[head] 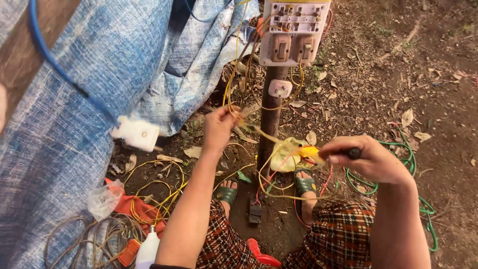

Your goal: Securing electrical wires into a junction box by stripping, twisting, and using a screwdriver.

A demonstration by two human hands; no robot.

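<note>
Left hand pinches yellow wire below the switchboard; right hand grips a tool. Live wiring could shock.

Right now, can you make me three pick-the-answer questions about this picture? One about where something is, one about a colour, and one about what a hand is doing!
1. Where is the white switch board?
A. On top of the post
B. Flat on the ground
C. On the blue tarp

2. What colour is the coiled hose by the right hand?
A. Red
B. Green
C. White

3. What is the left hand doing?
A. Resting open on a knee
B. Pinching yellow wires
C. Holding a leaf

Answers:
1 A, the board sits at the head of the post.
2 B, green loops lie on the dirt.
3 B, its fingers close on the yellow wires that run up to the board.
</note>
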